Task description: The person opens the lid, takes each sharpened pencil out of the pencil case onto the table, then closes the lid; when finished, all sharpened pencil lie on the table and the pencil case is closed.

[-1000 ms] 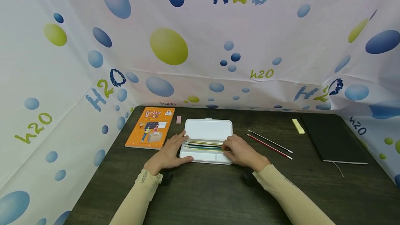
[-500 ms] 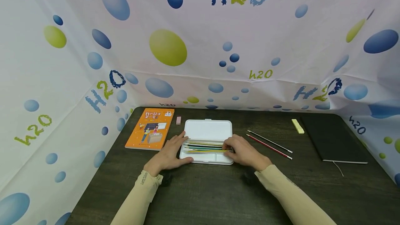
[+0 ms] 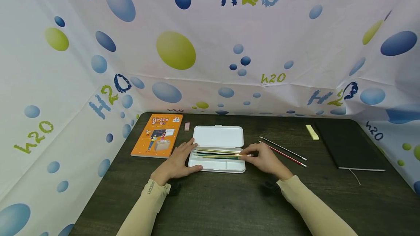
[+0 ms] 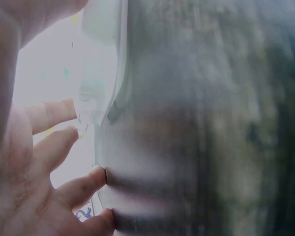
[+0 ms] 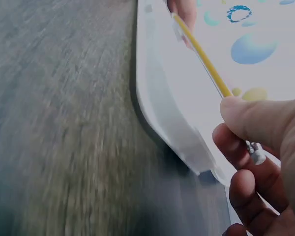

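A white pencil case [image 3: 213,165] lies with its lid raised away from me, several pencils [image 3: 210,151] lying lengthwise in its tray. My left hand [image 3: 177,161] rests against the case's left side, fingers spread and thumb along the near edge. At the case's right end, my right hand [image 3: 264,158] pinches a yellow pencil [image 5: 204,56] between thumb and fingers, close to its metal-capped end. That end pokes out past the fingers in the right wrist view. The pencil slants over the tray; whether its far tip touches the other pencils I cannot tell.
Right of the case lie a red pencil [image 3: 285,154] and a dark pencil [image 3: 284,149]. Farther right are a yellow eraser-like block [image 3: 312,132] and a black notebook [image 3: 349,145]. An orange book [image 3: 157,136] and a small pink block [image 3: 187,126] lie left. A printed curtain [image 3: 210,94] stands behind.
My right hand has moved rightward from inside the case to its right edge, drawing the yellow pencil up and along. My left hand has stayed at the case's left side.
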Available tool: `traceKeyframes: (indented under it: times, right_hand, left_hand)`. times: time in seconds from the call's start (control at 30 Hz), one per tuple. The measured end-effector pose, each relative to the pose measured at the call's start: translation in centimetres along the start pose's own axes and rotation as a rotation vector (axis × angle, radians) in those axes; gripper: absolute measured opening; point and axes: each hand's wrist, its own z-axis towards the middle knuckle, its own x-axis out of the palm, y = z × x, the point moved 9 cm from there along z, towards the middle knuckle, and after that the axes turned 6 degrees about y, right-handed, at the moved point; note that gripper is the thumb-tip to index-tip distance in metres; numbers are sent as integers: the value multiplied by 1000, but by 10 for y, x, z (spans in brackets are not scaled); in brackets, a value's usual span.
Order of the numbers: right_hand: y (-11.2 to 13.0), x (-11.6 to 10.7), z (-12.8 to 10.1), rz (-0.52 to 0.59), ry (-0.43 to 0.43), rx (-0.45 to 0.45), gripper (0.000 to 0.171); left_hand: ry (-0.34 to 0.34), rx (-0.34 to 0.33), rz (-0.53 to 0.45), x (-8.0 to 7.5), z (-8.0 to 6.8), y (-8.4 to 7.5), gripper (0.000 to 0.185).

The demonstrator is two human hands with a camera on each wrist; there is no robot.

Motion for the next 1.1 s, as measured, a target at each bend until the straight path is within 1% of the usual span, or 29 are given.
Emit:
traceKeyframes:
  times: [0.13,0.23,0.43,0.6,0.77,0.9,1.0,1.1]
  right_hand:
    - [-10,-11,-11,36,-25,60,11]
    - [-19,-22,-24,51,-67,92,11]
    - [-37,-55,-60,49,-186,127,12]
    - [-51,-82,-95,-18,-277,179,13]
    - [-68,-101,-121,-103,-352,289,20]
    - [-75,-106,-132,-156,-387,356,25]
    - [-77,-106,-133,-192,-400,367,25]
    - [-73,-104,-132,-244,-412,352,21]
  left_hand:
    - [-3,1,-7,0,0,0,95]
    - [1,-2,-4,0,0,1,95]
    - [-4,-1,-9,0,1,2,94]
    - [-6,2,-16,0,0,2,94]
    - [-12,1,-9,0,-1,2,94]
    - [-13,0,-2,0,-1,3,94]
    - [-15,6,-2,0,0,2,93]
    - [-11,12,1,1,1,2,93]
